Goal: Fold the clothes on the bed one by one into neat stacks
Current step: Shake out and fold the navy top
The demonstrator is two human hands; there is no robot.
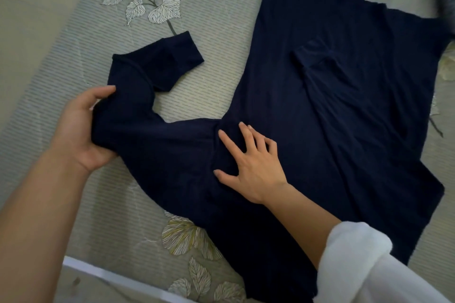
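Pressing down on the navy sweater, the right hand is lying with fingers spread and straight, just where the near sleeve is joining the body. It is grasping nothing, only pinning the cloth, and I take it this is giving the coming fold a fixed line to turn on. The rolled white cuff of the person's own top is sitting just off the sweater's near edge.

Out to the sweater's left, the left hand is curling round the bend of that sleeve, thumb showing on the far side and fingers hidden in the cloth. The sleeve's end is doubling back beyond the hand, towards the sweater. To me that grip is looking like the start of swinging the sleeve across the body.

The sweater itself is lying flat on the leaf-printed bed sheet, spreading away from the person. Farther up on the sweater, the other sleeve is already lying folded over the body, so this side is balancing it. Beyond the sweater's far right corner something dark and blurred is showing; I cannot tell what.
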